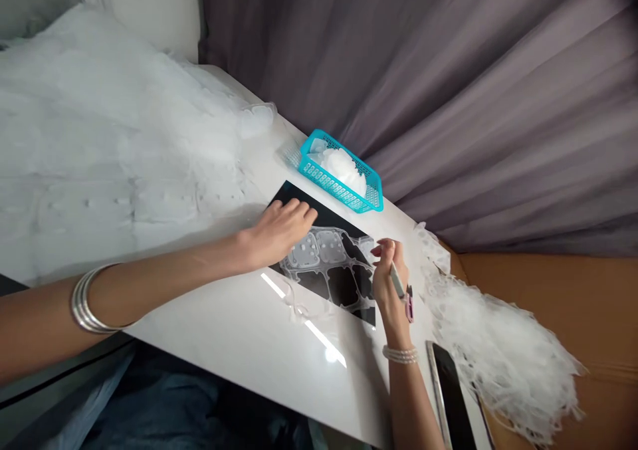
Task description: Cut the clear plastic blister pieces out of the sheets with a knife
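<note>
A translucent plastic sheet (319, 249) with rounded cut-out openings lies partly on a black board (343, 285), its lower edge reaching onto the white table. My left hand (288, 229) rests over the upper left of the board and sheet, fingers bent and together. Its thumb and whatever is under the fingertips are hidden. At the right edge of the board, my right hand (389, 278) is closed round a slim silver-grey tool (397, 281); its tip cannot be made out. Two panels of the sheet beside my left hand are still filled in, while several openings show black through them.
Behind the board, a turquoise basket (339, 194) holds white translucent pieces (343, 169). A large pile of translucent sheets (109, 137) covers the table's left side. Lacy offcuts (498, 350) heap at the right, next to a phone (453, 397). A grey curtain (399, 71) hangs behind.
</note>
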The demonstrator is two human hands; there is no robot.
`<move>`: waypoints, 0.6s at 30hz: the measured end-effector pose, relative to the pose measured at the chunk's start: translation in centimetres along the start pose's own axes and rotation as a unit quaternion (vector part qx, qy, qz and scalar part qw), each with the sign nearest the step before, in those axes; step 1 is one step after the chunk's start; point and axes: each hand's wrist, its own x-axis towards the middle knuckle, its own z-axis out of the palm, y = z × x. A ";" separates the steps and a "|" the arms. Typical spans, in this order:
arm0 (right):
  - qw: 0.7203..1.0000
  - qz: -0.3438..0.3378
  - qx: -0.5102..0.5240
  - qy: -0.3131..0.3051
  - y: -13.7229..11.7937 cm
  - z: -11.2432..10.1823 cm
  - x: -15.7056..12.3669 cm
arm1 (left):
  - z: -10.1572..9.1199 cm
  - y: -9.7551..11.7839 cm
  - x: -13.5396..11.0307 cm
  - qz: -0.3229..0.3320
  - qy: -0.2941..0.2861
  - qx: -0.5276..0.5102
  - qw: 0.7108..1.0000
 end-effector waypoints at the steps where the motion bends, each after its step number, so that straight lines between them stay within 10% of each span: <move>1: 0.998 0.020 0.050 -0.013 -1.0 0.1 -0.4 | 0.3 0.0 -0.2 0.062 -0.018 0.030 0.997; 8: 0.936 0.078 0.298 -0.172 -4.5 2.2 -1.5 | 3.5 -1.3 -0.6 0.226 -0.072 0.089 0.968; 18: 0.958 0.012 0.190 -0.213 -5.0 1.7 -1.9 | 3.7 -1.6 -1.0 0.231 -0.050 0.089 0.968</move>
